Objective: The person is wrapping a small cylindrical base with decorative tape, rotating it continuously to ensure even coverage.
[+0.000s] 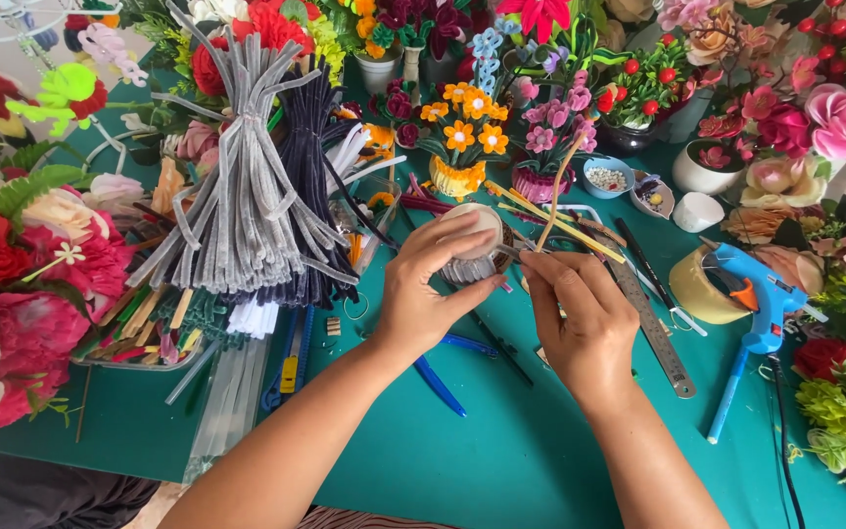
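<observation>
Over the green worktop [540,460], both hands meet at a small round pot.
Left hand [423,294] is curled shut around the pale, ribbed pot [472,245], held up mid-frame; right hand [580,323], fingers pinched together, grips a thin tan stem [552,201] just beside it. Behind, a little blue bowl [607,176] holds white beads.

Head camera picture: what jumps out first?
Two hands in the middle: the left hand grips a small round pot, the right hand pinches a thin stem at it. A big grey bundle lies left, a blue glue gun right, flowers all around.
</observation>
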